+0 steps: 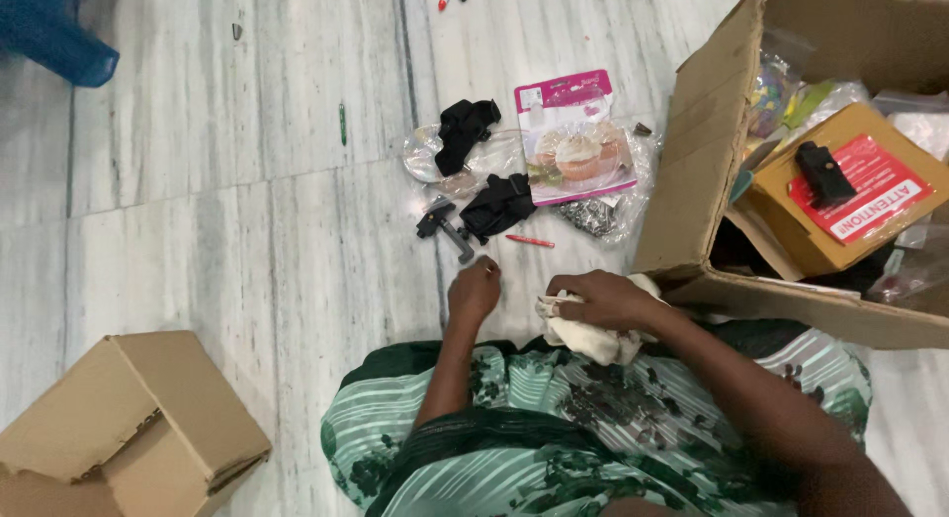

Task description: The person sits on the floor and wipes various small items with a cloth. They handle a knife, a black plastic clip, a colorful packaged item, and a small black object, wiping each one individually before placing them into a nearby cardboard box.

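Note:
My left hand (474,290) rests low over the marble floor with its fingers pinched together on something very small that I cannot make out. My right hand (605,300) is closed on a crumpled white cloth (593,337) held against my lap. Just beyond my left hand lie a thin red pen (530,241), a small black and grey tool (442,225) and a black strap piece (497,206).
A large open cardboard box (692,161) stands at the right, holding a smaller tan box with a red label (850,196) and plastic bags. A pink-carded packet (575,141), clear wrappers and another black piece (463,129) lie ahead. A small cardboard box (129,428) sits lower left.

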